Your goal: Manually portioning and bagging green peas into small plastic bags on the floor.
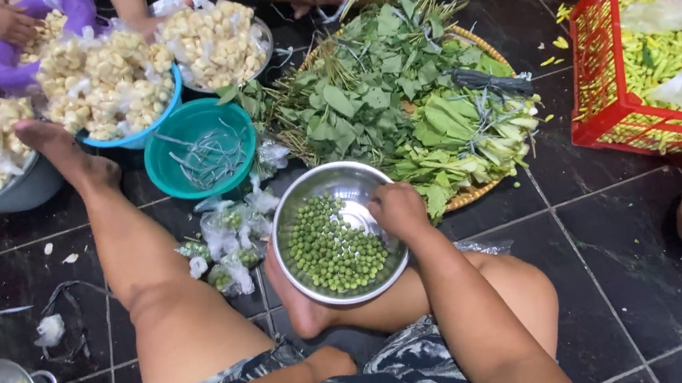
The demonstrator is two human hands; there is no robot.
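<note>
On the dark tiled floor (pixel 624 270), a steel bowl (pixel 339 185) of small green peas (pixel 332 248) rests against the person's foot, beside a woven tray of leafy greens (pixel 398 91). Right hand (pixel 399 209) curls its fingers closed at the bowl's far rim; the left hand is out of view. Light and stiff, the bowl looks best gripped by its rim.

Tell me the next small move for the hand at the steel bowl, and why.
Probably let the right hand drop what its fingers pinch in among the small green berries. It rests curled on the far rim of the steel bowl, and the berries sit heaped toward the near side. The left hand is out of view, so only this hand can act.
</note>
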